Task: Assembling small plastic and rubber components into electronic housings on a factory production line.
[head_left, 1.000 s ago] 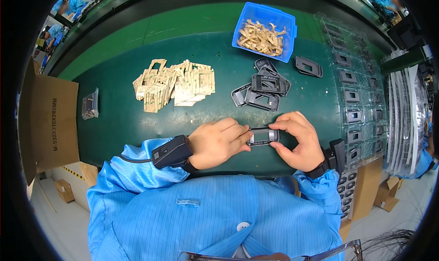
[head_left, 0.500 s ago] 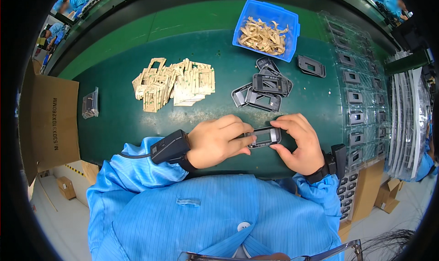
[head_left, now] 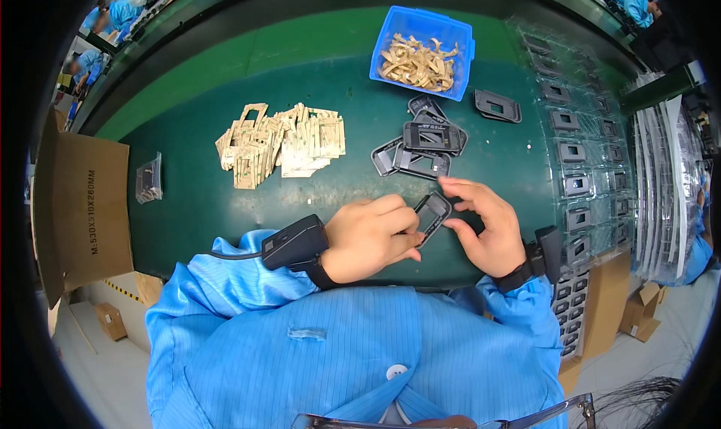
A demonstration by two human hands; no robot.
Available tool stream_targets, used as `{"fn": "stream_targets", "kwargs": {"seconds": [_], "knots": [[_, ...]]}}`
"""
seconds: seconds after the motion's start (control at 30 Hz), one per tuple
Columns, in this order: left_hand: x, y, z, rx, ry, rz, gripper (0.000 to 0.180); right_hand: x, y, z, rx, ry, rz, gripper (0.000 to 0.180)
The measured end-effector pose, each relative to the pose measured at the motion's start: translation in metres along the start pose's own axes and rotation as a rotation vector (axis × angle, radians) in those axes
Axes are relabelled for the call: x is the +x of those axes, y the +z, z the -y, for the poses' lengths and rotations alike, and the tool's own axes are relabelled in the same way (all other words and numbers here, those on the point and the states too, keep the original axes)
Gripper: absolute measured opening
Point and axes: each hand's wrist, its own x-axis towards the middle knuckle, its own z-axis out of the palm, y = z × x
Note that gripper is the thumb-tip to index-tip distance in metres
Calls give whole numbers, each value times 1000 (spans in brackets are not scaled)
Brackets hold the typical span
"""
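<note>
Green bench mat (head_left: 225, 196) spans your front. Far side of it: blue bin (head_left: 423, 49) of tan scraps. Left of the bin, nearer you: heap of tan card frames (head_left: 282, 140). Just below the bin: pile of dark plastic frames (head_left: 422, 145). Below that pile, your left hand (head_left: 369, 237) pinches one small dark frame (head_left: 431, 215); your right hand (head_left: 484, 226), fingers spread, touches its right edge.

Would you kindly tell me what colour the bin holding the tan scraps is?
The bin is bright blue, seen best in the head view.
</note>
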Motion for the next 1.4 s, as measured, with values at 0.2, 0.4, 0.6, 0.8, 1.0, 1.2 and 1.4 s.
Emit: {"fn": "stream_targets", "kwargs": {"seconds": [0.2,0.4,0.6,0.8,1.0,1.2,1.4], "knots": [[11,-8,-6,-204,-351,-203,30,-35,23,22,158,489,-330,23],[23,0,-8,-269,-502,-213,31,-23,40,22,258,529,-336,25],[28,3,-8,-218,-512,-198,29,-18,40,19,116,550,-288,20],[41,15,-12,-19,-452,-240,23,-4,35,5,-82,531,-212,11],[45,27,-17,102,-336,-252,27,0,46,18,-473,299,-276,9],[58,-28,-26,46,-154,-344,31,5,11,48,40,308,-228,40],[114,-83,-22,127,181,-663,28,68,-19,76,553,143,-327,30]]}}
